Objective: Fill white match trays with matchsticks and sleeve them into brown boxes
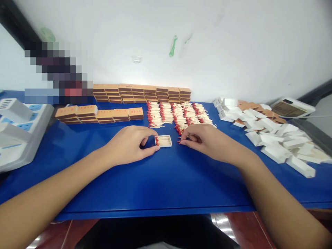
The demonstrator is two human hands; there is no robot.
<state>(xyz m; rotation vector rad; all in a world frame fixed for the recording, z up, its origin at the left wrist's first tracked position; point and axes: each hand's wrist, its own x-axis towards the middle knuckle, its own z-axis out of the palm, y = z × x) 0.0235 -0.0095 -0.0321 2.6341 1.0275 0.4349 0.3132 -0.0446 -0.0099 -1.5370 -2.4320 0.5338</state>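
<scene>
A small white matchbox tray (164,141) lies on the blue table, holding red-tipped matches. My left hand (135,143) grips its left end between thumb and fingers. To the right of the tray, my right hand (199,138) is pinched around matches whose red heads show at the fingertips. Just behind that hand are piles of loose matches (180,116) with red heads and pale sticks. The palm side of my right hand is partly hidden.
Orange-brown matchboxes are stacked in a back row (142,92) and a nearer left row (103,116). White empty trays (275,138) are heaped at right beside a phone-like device (294,106). A white-and-blue plastic unit (26,131) stands at the left edge.
</scene>
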